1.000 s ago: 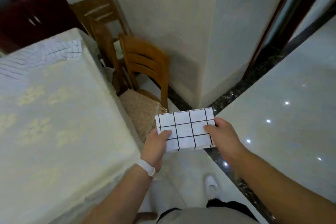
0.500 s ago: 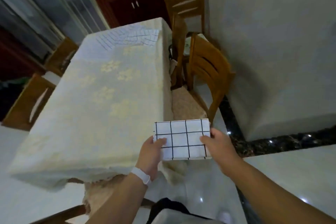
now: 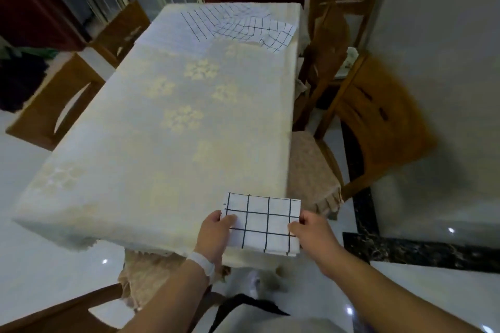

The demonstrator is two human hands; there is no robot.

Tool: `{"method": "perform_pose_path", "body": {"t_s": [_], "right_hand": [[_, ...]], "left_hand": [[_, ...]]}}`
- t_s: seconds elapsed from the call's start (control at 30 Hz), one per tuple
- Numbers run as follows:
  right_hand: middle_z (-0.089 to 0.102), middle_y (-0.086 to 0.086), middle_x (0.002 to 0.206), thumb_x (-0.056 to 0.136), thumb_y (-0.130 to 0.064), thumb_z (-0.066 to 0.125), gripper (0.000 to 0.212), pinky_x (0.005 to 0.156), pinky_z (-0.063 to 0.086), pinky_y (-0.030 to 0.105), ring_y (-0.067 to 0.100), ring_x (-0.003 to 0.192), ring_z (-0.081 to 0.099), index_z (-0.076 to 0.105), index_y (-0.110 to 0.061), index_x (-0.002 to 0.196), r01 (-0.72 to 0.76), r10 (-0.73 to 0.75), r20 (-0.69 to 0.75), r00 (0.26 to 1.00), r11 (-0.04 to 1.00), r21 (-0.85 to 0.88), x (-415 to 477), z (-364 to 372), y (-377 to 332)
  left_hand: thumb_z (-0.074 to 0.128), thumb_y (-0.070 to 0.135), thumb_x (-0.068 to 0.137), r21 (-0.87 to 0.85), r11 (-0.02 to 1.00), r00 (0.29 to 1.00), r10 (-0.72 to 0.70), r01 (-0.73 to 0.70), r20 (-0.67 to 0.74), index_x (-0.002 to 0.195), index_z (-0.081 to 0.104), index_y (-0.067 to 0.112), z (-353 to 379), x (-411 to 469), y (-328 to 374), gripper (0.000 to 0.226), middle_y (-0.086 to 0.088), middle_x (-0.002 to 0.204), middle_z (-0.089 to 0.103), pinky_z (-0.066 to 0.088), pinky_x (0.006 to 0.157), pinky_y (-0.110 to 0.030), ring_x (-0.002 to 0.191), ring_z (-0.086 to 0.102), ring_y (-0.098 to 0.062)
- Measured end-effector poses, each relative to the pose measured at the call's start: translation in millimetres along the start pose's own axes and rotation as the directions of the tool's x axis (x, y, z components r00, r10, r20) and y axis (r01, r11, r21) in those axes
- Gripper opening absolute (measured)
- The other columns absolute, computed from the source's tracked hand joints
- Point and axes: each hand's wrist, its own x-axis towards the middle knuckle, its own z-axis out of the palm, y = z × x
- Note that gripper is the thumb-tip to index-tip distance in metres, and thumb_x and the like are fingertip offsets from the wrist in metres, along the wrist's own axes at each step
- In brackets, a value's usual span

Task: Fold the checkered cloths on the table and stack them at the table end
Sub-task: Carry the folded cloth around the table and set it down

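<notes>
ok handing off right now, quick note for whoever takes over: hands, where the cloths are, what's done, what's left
Left hand: pinches the left edge of the folded checkered cloth.
Right hand: pinches its right edge.
The cloth is at the near right corner of the table; I cannot tell whether it rests on it.
Done: this one cloth is folded into a small rectangle.
Left: set it down at the table end, then fold and stack the loose checkered cloths spread at the far end.

folded cloth (image 3: pixel 263 224): white with a black grid, a neat rectangle you hold level over the near right corner of the surface (image 3: pixel 162 143).
loose cloths (image 3: pixel 238 24): same check, unfolded, overlapping at the far end.
</notes>
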Motion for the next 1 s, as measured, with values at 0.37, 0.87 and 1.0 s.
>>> {"method": "perform_pose_path", "body": {"t_s": [0.37,0.87,1.0], "right_hand": [[0.047,0.008,0.065,0.088,-0.008,0.056,0.017,0.058,0.037,0.028,0.018,0.063,0.047,0.052,-0.013,0.073,-0.144,0.134,-0.082,0.988,0.979,-0.146,63,58,-8],[0.040,0.001,0.062,0.088,-0.013,0.056,0.027,0.054,0.026,0.029,0.015,0.056,0.038,0.038,-0.017,0.067,-0.108,0.104,-0.032,0.994,0.911,-0.398,89,81,8],[0.052,-0.001,0.083,0.087,-0.026,0.060,0.016,0.061,0.037,0.029,0.017,0.071,0.051,0.047,-0.019,0.091,-0.100,0.055,-0.104,0.993,0.862,-0.497,88,78,10]], "left_hand": [[0.056,0.015,0.087,0.329,0.933,0.990,0.138,-0.144,0.041,0.064,0.031,0.019,-40,89,-8,0.035,-0.001,0.061,0.029,0.024,0.057,-0.031,0.057,0.031,-0.017],[0.048,0.024,0.090,0.700,0.689,0.981,0.110,-0.190,0.158,0.075,0.043,0.018,-60,124,-17,0.017,-0.002,0.073,0.053,0.034,0.058,-0.031,0.068,0.052,-0.023],[0.053,0.036,0.088,0.842,0.489,0.958,0.265,-0.229,0.107,0.113,0.049,0.018,-63,121,-21,0.030,-0.004,0.107,0.054,0.048,0.075,-0.035,0.092,0.056,-0.025]]}}
